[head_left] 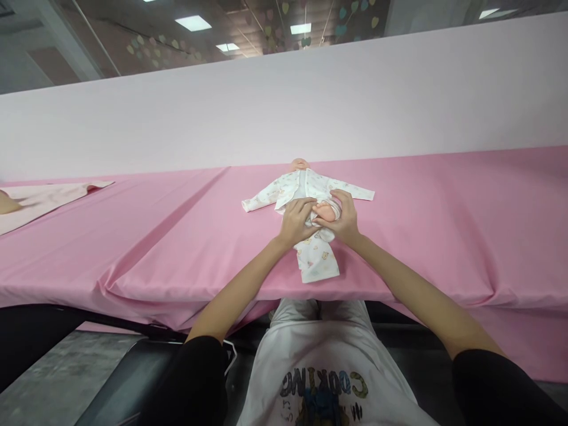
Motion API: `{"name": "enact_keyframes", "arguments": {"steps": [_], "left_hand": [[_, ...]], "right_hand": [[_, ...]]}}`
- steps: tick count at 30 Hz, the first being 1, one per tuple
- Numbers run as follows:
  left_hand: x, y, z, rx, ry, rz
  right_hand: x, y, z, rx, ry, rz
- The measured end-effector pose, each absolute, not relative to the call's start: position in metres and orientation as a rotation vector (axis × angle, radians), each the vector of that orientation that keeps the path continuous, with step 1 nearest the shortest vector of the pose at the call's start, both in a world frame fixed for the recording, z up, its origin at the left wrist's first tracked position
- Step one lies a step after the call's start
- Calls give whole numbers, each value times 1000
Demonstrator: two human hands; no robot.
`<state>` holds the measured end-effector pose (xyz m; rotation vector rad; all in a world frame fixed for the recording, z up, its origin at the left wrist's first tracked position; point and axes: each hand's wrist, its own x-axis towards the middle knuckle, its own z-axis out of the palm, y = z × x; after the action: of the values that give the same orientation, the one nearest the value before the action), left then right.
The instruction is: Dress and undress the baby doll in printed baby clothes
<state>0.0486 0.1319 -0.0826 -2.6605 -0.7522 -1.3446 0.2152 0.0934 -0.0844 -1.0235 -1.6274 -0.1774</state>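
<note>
Doll [300,164] and clothes take up the middle of the counter [186,236], which is draped in pink cloth [435,225]. The doll lies lengthwise, its head at 12 o'clock, near the far edge, and its lower end towards the wearer at 6 o'clock. A white printed jacket [287,184] sits open at the front on it, one sleeve stretched out to about 8 o'clock and the other to about 3, with a pale grey strip of torso between the fronts. Just below the jacket, both hands close in on white printed trousers [317,260]. The left hand [297,222] grips bunched fabric at the 9 o'clock side of the doll's foot [326,212]; the right hand [347,219], thumb and fingers curved like a C, holds the gathered cloth around that foot from 3 o'clock. One trouser leg lies flat towards 6 o'clock, its hem short of the near edge. Far off at 9 o'clock, a pale cloth [53,198] carries a beige object [6,203], cut off by the view. A white partition [284,106] rises at 12 o'clock, and a black chair [133,378] stands at 7.
</note>
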Motion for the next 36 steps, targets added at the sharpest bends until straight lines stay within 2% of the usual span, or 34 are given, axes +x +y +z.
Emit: {"name": "enact_keyframes", "arguments": {"steps": [7,16,27,36], "left_hand": [[41,120,-79,-2667,-558,-1390],[52,114,-79,-2590,-559,-1425],[57,110,-82,-2780,-413,-1404],[62,105,-77,-2893,-561,-1628]], "right_hand": [[220,102,-87,-935,-1808,-145],[224,106,-93,-952,-1888,-53],[239,118,-97,-1025,-1972,87],[250,128,-100,-1184,-1981,-66]]}}
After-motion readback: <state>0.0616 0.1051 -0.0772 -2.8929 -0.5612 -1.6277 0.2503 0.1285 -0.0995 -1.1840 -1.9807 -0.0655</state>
